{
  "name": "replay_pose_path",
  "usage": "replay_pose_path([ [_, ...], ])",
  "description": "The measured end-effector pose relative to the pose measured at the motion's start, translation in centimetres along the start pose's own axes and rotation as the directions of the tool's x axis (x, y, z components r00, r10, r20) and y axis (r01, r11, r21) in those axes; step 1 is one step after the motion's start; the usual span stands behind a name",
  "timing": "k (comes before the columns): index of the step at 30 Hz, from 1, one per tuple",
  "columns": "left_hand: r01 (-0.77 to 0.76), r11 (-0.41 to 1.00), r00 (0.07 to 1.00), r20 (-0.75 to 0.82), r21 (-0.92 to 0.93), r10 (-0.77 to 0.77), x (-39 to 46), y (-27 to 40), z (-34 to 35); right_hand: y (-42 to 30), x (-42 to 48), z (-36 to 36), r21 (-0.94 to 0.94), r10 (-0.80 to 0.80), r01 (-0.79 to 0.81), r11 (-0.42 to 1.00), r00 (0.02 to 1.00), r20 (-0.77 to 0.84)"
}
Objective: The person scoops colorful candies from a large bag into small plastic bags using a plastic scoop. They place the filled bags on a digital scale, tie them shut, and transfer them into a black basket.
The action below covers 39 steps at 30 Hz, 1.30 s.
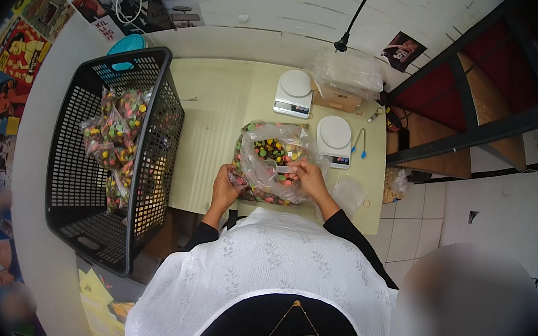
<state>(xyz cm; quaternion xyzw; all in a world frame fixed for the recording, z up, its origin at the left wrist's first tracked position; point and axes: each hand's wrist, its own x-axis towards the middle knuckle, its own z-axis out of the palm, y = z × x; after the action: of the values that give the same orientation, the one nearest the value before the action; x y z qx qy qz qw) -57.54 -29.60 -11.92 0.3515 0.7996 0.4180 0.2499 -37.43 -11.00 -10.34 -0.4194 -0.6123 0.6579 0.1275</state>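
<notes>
A large clear plastic bag [259, 193] full of multicoloured candies [270, 150] lies with its mouth spread wide on the table before me. My right hand [310, 177] grips the handle of a pale scoop [282, 169], held over the candies inside the bag's mouth. At the big bag's near left side, my left hand [225, 186] holds a small clear plastic bag [238, 178]. Pink and dark pieces show through or behind its film; I cannot tell how many are inside it.
To the left stands a black plastic crate [162, 125] holding several filled candy bags [121, 126]. Two digital kitchen scales [293, 93] stand right of centre, with blue-tipped tongs [359, 143] beside the nearer one. Empty clear bags [348, 192] lie at the right; plastic-wrapped stock [347, 74] tops a cardboard box [337, 99].
</notes>
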Motion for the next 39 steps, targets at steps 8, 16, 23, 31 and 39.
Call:
replay_pose_path([
  [8,0.007,0.970,1.000,0.021,-0.242,-0.001,0.7,-1.9,-0.7,-0.5,-0.4,-1.3,0.237,0.128,-0.109,0.965,0.990,-0.067],
  [16,-0.065,0.981,0.996,-0.076,-0.180,0.052,2.1,4.6,-5.2,-1.1,-2.2,-5.1,0.226,-0.011,0.058,0.972,0.979,-0.205],
  [23,-0.205,0.907,0.978,-0.031,-0.367,0.208,1.7,11.8,-6.1,-6.9,-5.1,-7.1,0.224,-0.151,0.220,0.950,0.946,-0.286],
  [31,-0.297,0.882,0.941,0.044,-0.365,0.335,2.0,16.1,-3.0,-17.4,-8.9,-7.4,0.074,-0.378,0.409,0.910,0.888,-0.261],
  [39,-0.288,0.830,0.926,0.081,-0.478,0.368,3.3,16.6,-0.3,-22.2,-12.2,-3.8,-0.576,-0.822,0.732,0.364,0.543,0.170],
])
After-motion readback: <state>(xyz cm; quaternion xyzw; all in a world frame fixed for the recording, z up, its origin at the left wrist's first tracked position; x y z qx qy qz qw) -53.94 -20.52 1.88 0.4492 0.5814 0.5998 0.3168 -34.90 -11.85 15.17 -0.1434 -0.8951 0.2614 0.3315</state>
